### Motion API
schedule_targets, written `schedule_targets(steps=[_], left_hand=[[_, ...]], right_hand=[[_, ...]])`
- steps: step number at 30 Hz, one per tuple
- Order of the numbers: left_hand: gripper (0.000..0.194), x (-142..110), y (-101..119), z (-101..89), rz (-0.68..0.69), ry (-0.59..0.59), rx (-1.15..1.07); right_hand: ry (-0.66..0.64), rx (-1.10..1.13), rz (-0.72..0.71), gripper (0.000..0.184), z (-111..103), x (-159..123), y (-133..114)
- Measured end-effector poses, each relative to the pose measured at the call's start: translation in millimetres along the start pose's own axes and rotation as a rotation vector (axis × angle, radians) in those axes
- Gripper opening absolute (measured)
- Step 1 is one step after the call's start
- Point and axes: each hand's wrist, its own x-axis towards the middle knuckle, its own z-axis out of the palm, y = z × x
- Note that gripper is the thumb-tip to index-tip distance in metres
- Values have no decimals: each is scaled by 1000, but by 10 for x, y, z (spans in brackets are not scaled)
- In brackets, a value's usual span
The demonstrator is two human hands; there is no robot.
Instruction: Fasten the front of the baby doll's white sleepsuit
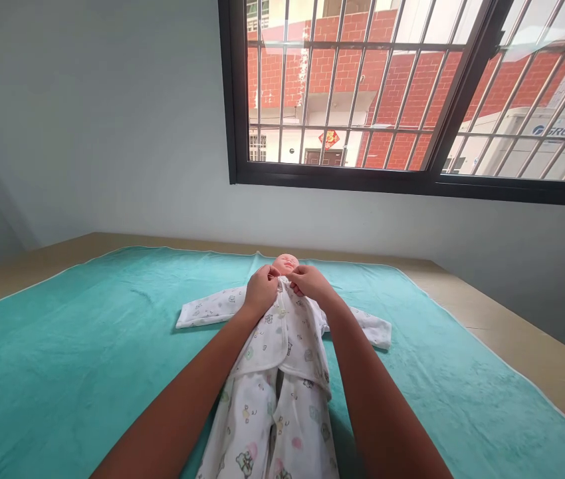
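A baby doll (285, 263) lies on its back on a teal blanket (88, 346), dressed in a white printed romper (282, 372) with its sleeves spread to both sides. My left hand (261, 290) is closed, pinching the romper's collar just under the doll's chin. Close beside it, my right hand (310, 282) is closed too, gripping the opposite edge of the collar. Both forearms reach over the doll's body and hide part of the garment.
The blanket covers a tan platform (522, 332) that meets a pale wall. A black-framed barred window (412, 93) above shows a red brick building outside. The platform edge runs down the right side.
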Motion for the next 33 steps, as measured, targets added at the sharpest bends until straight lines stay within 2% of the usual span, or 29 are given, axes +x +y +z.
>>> schedule_targets(steps=[3,7,12,17,21,26,33], left_hand=[[15,-75,49,-55,37,4,-16],[13,-217,64,-154,106,-50,-60],[14,-388,18,-265,193,-165,-208],[19,-429,49,-320,198,-241,-190],[17,-407,61,-357,183,-280,-213],[15,-391,69,-376,121,-307,-239],[12,-391,106,-404,63,-279,-270]], right_hand=[[-91,-119,10,30,-69,-105,-181],[-176,-293,17,44,-64,-247,-375],[-222,-377,33,43,-5,-297,-461],[-359,-274,100,26,-69,-272,-407],[-416,-121,88,12,-158,-266,-325],[-425,-1,68,13,-197,-268,-259],[-418,26,72,15,-185,-252,-228]])
